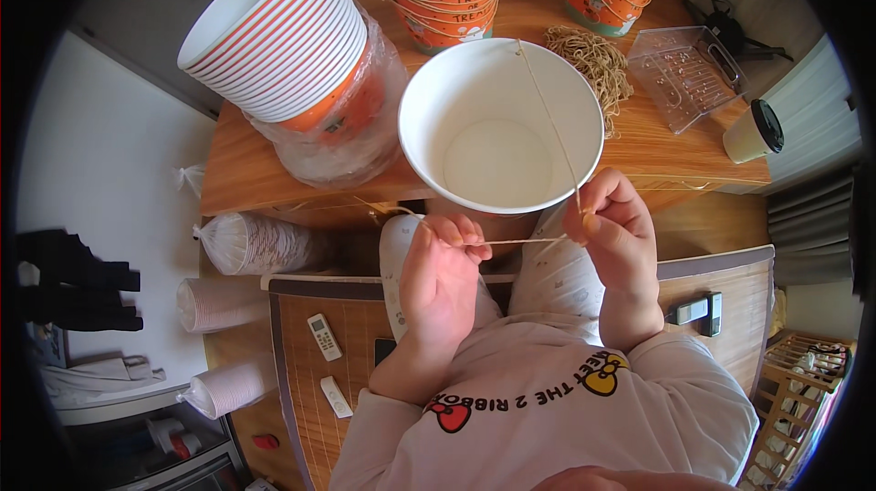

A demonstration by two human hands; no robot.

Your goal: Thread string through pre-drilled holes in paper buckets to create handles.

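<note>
A large white-lined paper bucket [433, 140] stands at the table's near edge, its mouth facing me and nothing but a strand of string inside. The thin tan string [545, 114] runs from a fastening at the far rim across the opening to my right hand [620, 235]. There my right thumb and fingers pinch it just beyond the near right rim. From that pinch the string goes on, taut and nearly level, to my left hand [443, 272], whose curled fingers grip it. Its loose tail trails off left of that hand. The bucket's outside is mostly hidden.
A tall stack of orange-and-white buckets [274, 44] leans in a plastic bag. Two more stacks [447, 12] stand behind. A heap of tan strings [593, 62], a clear plastic tray [684, 80] and a lidded cup [750, 135] are right. Bagged stacks [251, 245] lie lower left.
</note>
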